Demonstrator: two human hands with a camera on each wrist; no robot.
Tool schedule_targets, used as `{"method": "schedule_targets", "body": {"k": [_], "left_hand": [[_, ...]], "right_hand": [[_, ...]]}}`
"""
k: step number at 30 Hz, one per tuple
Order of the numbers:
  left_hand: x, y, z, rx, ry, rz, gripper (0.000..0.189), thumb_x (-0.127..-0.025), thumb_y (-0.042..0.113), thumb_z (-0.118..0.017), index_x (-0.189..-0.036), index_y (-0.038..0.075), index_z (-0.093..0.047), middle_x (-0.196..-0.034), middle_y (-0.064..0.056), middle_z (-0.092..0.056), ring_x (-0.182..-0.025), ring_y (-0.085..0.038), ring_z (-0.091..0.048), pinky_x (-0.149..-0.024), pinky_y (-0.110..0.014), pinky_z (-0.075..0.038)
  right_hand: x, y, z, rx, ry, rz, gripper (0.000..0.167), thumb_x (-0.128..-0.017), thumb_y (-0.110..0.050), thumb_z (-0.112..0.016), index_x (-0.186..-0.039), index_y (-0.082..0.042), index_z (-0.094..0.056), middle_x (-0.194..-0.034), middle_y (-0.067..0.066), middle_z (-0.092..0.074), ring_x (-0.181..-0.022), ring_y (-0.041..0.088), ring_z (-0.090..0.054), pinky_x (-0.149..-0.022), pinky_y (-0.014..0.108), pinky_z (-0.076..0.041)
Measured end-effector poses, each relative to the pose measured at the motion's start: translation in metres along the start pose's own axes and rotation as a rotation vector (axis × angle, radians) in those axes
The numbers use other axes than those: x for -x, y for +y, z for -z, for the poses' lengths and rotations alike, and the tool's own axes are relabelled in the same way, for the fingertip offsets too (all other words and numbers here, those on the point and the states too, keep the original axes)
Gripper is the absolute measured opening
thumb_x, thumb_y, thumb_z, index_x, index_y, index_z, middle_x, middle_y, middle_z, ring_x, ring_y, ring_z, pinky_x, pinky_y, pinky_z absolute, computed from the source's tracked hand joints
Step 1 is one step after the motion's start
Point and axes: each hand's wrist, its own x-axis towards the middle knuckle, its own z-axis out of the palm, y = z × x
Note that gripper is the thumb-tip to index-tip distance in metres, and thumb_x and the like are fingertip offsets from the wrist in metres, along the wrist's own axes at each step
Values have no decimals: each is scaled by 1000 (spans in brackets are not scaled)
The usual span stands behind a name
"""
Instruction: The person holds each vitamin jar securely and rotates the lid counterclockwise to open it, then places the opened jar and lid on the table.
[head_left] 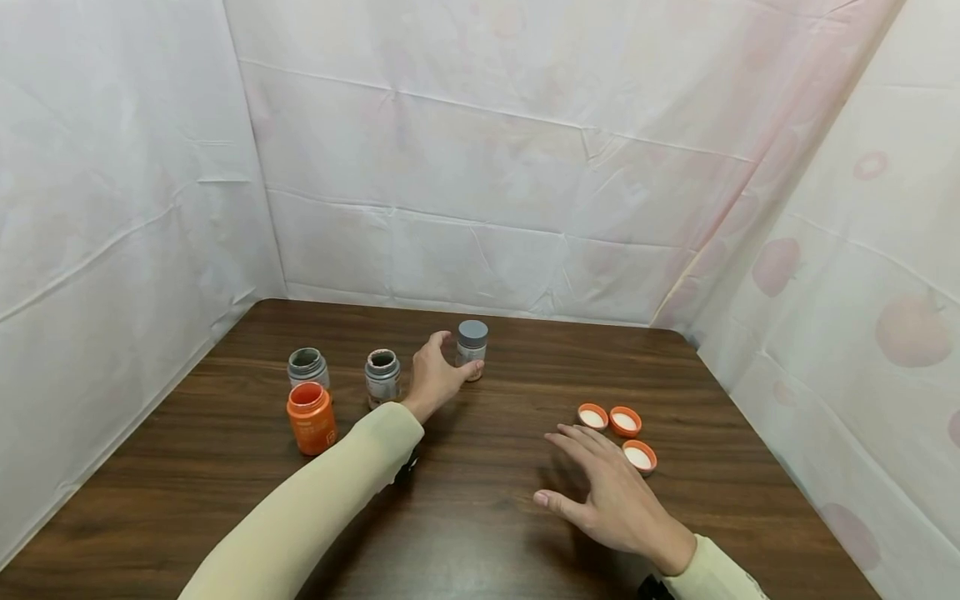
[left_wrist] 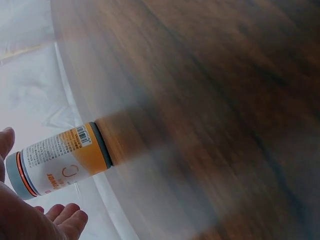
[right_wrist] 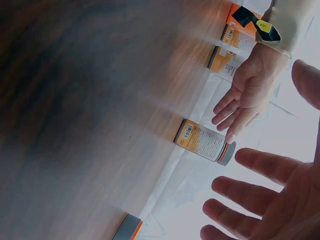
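A capped grey bottle [head_left: 472, 340] stands upright at the back middle of the table; its orange and white label [left_wrist: 60, 161] shows in the left wrist view. My left hand [head_left: 437, 377] reaches beside it, thumb in front of the bottle and fingers spread to its left. Whether the skin touches the bottle, I cannot tell. My right hand [head_left: 611, 487] hovers over the table at the right, palm down, fingers apart and holding nothing. Just beyond its fingers lie three orange-rimmed caps [head_left: 626, 422] with white insides facing up.
Left of my left arm stand uncapped bottles: a grey one [head_left: 383, 379], another grey one [head_left: 308, 367], and an orange one [head_left: 311, 421] in front of it. White sheeting [head_left: 480, 167] rises behind and at both sides of the dark wooden table [head_left: 465, 517].
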Motion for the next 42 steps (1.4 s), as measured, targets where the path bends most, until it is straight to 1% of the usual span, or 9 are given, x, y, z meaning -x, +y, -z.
{"method": "schedule_targets", "body": {"k": [5,9,11,17,24,28,34,37,42], "left_hand": [[-5,0,-5,3,15,15,80,-84,35,-87,-146,3,-49,-142,-20,-56,-132,-35,-53,-106,-49,-45],[-11,1,-9,31,22,19,79,-84,32,-87,-146,2,-48,-141,-21,-57,-131,-36,-54,-106,-49,-45],[-13,1,-11,33,30,21,78,-85,31,-87,-146,1,-49,-141,-21,-57,-131,-36,-54,-106,-49,-45],[-17,0,-12,7,32,34,76,-85,31,-87,-145,4,-50,-142,-18,-57,-131,-35,-55,-105,-48,-46],[-21,-1,-15,-10,39,46,75,-84,32,-87,-144,6,-52,-138,-17,-60,-128,-34,-57,-104,-48,-46],[-21,-1,-18,-15,43,56,73,-84,31,-88,-143,6,-53,-136,-17,-62,-125,-34,-59,-103,-48,-47],[-22,-1,-21,3,20,68,71,-85,28,-87,-143,6,-53,-137,-17,-62,-126,-34,-59,-104,-49,-47],[-24,0,-20,-8,10,79,68,-87,29,-85,-144,7,-54,-138,-17,-62,-127,-34,-58,-104,-49,-47],[-26,2,-18,-24,1,62,59,-89,28,-83,-139,6,-61,-131,-16,-67,-123,-33,-62,-103,-46,-48]], "right_hand": [[0,0,0,1,-4,-1,72,-86,-65,-72,-143,-23,-59,-149,2,-54,-139,33,-47,-106,59,-40],[0,1,-1,8,0,2,72,-87,-66,-71,-143,-22,-60,-149,2,-54,-139,32,-47,-106,59,-40],[0,1,-1,8,1,2,72,-86,-65,-72,-143,-22,-60,-149,2,-54,-139,32,-47,-106,59,-40],[0,1,-1,0,-1,-4,71,-85,-59,-76,-143,-22,-59,-149,2,-54,-140,33,-47,-107,60,-39],[0,2,-2,2,-7,-7,73,-87,-68,-69,-143,-23,-59,-149,2,-54,-140,35,-47,-108,60,-38],[0,2,-2,5,-7,-9,73,-86,-68,-70,-143,-24,-59,-150,1,-53,-140,32,-46,-108,59,-38],[0,3,-2,3,-5,-13,71,-86,-64,-73,-143,-24,-59,-149,1,-54,-141,31,-45,-108,59,-38],[1,4,-2,4,-9,-18,71,-86,-65,-72,-143,-24,-59,-149,1,-53,-141,31,-45,-108,59,-38],[1,4,-1,4,-14,-24,72,-86,-65,-72,-143,-24,-59,-149,1,-54,-142,31,-44,-109,59,-38]]}}
